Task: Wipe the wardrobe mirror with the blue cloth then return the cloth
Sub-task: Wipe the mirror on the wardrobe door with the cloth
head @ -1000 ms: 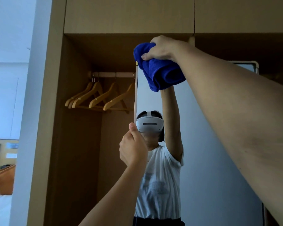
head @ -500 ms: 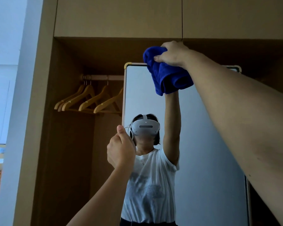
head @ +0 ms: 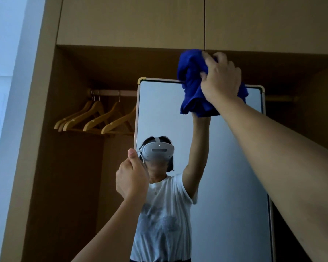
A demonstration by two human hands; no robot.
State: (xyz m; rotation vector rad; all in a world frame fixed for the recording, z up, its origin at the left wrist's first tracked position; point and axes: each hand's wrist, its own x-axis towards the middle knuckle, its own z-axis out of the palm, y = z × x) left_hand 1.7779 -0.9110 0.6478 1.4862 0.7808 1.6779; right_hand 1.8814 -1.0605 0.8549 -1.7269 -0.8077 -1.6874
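One blue cloth [head: 192, 86], one mirror [head: 225, 167] and four wooden hangers [head: 95, 120] are present. The right hand [head: 221, 78] grips the bunched cloth against the mirror's top edge; the cloth protrudes left of and below the fingers, long axis vertical. The left hand [head: 132, 177] grasps the mirror's left frame edge, thumb up.

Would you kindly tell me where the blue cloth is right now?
In the head view, the blue cloth is bunched in the right hand, upper right of centre, against the top edge of the mirror.
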